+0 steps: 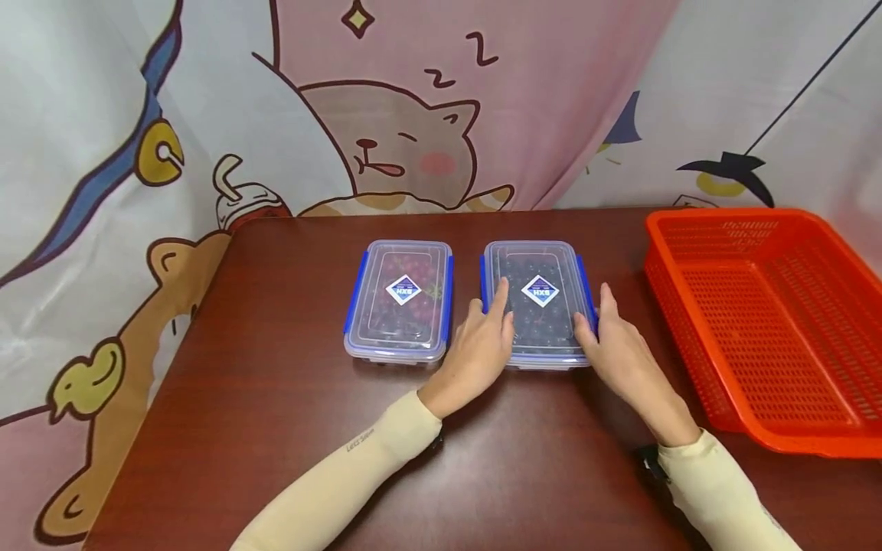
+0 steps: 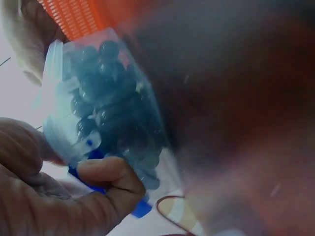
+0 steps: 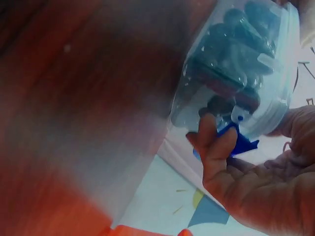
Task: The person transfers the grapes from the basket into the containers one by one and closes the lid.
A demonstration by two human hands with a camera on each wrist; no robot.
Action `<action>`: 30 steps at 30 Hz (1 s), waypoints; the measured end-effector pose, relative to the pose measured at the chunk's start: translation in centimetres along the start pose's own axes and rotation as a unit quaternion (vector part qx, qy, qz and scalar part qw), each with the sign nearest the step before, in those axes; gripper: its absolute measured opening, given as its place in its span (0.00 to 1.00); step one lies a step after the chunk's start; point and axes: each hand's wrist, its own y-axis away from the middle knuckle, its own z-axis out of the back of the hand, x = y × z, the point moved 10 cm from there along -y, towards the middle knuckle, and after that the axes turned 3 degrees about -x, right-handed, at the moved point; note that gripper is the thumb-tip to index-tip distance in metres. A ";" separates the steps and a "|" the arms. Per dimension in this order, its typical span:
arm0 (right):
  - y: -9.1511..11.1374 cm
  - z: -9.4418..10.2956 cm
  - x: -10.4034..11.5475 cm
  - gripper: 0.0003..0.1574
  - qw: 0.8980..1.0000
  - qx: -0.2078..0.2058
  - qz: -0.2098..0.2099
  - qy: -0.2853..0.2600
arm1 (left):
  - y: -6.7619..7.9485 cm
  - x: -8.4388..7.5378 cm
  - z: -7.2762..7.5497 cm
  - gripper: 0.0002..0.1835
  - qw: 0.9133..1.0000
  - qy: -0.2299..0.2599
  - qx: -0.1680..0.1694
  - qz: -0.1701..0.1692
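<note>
A clear lidded food container (image 1: 544, 325) with blue side latches sits on the table between both hands; dark, round, grape-like fruit (image 2: 110, 93) shows through its wall. At its left side, my left hand (image 1: 478, 337) lays the index finger over the lid, while other fingers curl against the left blue latch (image 2: 96, 169). My right hand (image 1: 623, 352) holds the opposite side, thumb on the lid's edge and fingers curled at the right blue latch (image 3: 238, 140). Left of these hands stands a second lidded container (image 1: 400, 329) with reddish and dark fruit, its blue latches lying along its sides.
A red-orange perforated plastic basket (image 1: 696, 356) stands on the right of the brown table (image 1: 276, 398), close to my right forearm. Behind the table hangs a cartoon-printed curtain (image 1: 551, 99).
</note>
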 end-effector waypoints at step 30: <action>0.3 2.6 2.8 0.31 0.973 -0.133 0.146 0.122 | -1.3 -1.0 1.4 0.28 0.991 -0.133 -0.023 -0.020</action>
